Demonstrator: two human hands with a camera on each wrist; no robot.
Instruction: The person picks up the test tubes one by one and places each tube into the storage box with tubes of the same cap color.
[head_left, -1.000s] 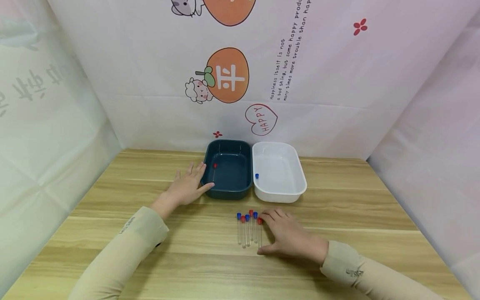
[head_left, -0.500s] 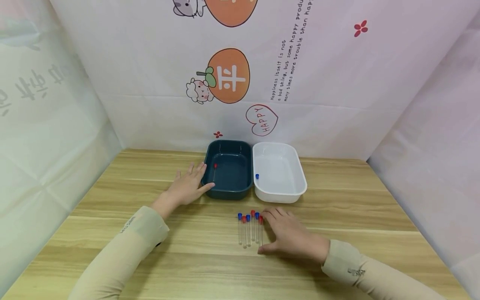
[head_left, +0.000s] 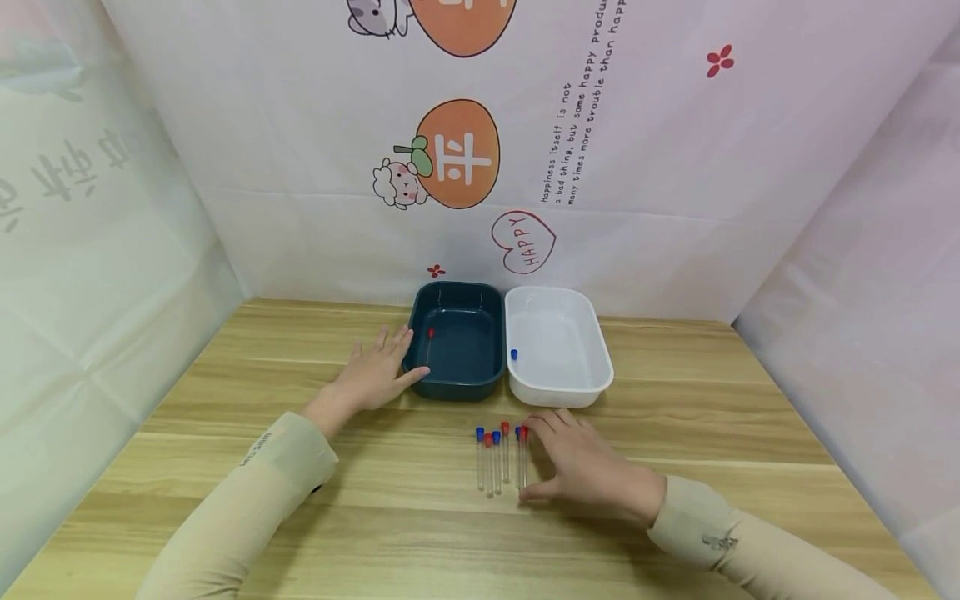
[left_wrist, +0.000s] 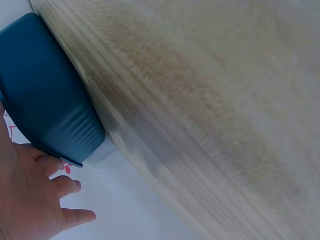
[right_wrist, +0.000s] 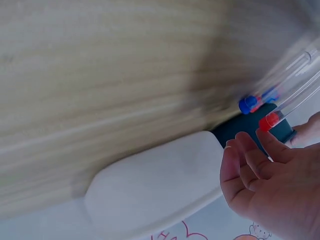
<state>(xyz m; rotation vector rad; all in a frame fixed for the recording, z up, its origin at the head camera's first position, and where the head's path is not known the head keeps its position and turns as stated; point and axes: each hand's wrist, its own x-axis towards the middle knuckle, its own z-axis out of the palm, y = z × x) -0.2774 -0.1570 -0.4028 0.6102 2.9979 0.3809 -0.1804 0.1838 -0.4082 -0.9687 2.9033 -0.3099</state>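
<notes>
My right hand (head_left: 585,467) pinches a red-capped test tube (head_left: 524,432) lengthwise, index finger at the cap and thumb at the bottom end. A blue-capped test tube (right_wrist: 248,104) lies right beside it in the right wrist view. To the left, several more clear test tubes (head_left: 488,467) with red or blue caps lie on the wooden table. My left hand (head_left: 371,375) rests with straight, spread fingers against the left rim of a dark teal tub (head_left: 457,389). Inside that tub is a red-capped test tube (head_left: 431,333).
Against the teal tub's right side stands a white tub (head_left: 559,397), with a blue-capped tube (head_left: 514,355) at its left wall. A printed cloth (head_left: 645,167) hangs behind the table (head_left: 405,517), and pale cloth walls flank both sides.
My right hand has moved slightly right and away from me with the red-capped test tube. The blue-capped tube beside it has shifted right, away from the others. The left hand stays put.
</notes>
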